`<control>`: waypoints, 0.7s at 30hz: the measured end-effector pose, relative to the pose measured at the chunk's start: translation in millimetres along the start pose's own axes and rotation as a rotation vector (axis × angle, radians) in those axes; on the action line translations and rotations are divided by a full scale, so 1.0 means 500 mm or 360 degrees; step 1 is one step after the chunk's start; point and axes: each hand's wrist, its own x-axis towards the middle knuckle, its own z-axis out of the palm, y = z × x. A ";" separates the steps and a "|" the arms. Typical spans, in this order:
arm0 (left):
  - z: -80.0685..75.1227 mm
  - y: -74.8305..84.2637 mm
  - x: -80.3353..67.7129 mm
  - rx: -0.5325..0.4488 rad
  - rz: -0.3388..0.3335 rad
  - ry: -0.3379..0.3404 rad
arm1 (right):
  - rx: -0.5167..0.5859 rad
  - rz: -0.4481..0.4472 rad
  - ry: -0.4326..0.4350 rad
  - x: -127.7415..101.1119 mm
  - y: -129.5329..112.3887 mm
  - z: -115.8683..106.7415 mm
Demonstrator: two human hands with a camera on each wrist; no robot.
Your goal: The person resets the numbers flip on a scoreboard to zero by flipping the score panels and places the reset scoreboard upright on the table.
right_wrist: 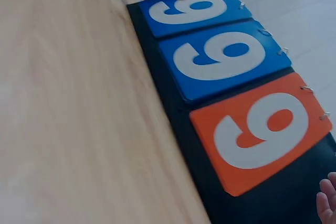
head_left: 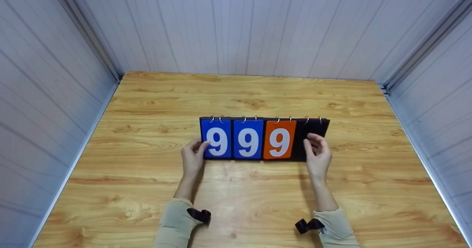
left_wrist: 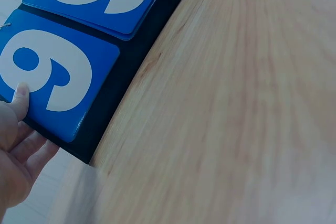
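A tabletop flip scoreboard (head_left: 248,160) stands or is held on the wooden table, with rings along its top edge. Two blue cards (head_left: 215,124) and one orange card (head_left: 280,124) each read 9; the rightmost panel (head_left: 299,137) shows plain black. At the left end, my left hand (head_left: 192,157) grips the board, thumb on the front of the outer blue card and fingers behind. My right hand (head_left: 319,159) is in front of the black panel, its fingers loosely bent with a gap to the thumb. Whether it touches the panel is unclear.
The wood-grain table (head_left: 250,189) spreads around the scoreboard. Pale panelled walls (head_left: 236,26) border it at the back and on both sides. Black wrist straps with small cameras (head_left: 201,216) sit on both beige sleeves (head_left: 173,222).
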 end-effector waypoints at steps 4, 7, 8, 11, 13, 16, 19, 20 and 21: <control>0.000 -0.001 0.000 -0.0021 -0.0017 -0.0004 | 0.0013 0.0043 -0.0076 -0.017 0.009 0.011; 0.000 -0.004 0.000 -0.0019 -0.0017 -0.0006 | 0.0010 0.0075 -0.0118 -0.027 0.012 0.018; 0.000 -0.005 0.000 -0.0015 -0.0010 -0.0005 | 0.0005 0.0080 -0.0132 -0.029 0.012 0.020; 0.003 -0.017 0.002 -0.0026 0.0008 -0.0009 | -0.0013 0.0082 -0.0164 -0.032 0.015 0.025; 0.006 -0.036 0.005 -0.0029 0.0004 -0.0012 | -0.0030 0.0086 -0.0170 -0.034 0.021 0.028; 0.010 -0.066 0.010 -0.0026 -0.0011 -0.0008 | -0.0084 0.0123 -0.0171 -0.033 0.042 0.030; 0.012 -0.077 0.012 -0.0006 -0.0021 0.0004 | -0.0179 0.0143 -0.0155 -0.032 0.069 0.034; 0.012 -0.078 0.012 -0.0006 -0.0019 0.0006 | -0.0199 0.0142 -0.0151 -0.032 0.068 0.036; 0.012 -0.078 0.012 -0.0012 -0.0020 0.0008 | -0.0224 0.0132 -0.0144 -0.032 0.066 0.038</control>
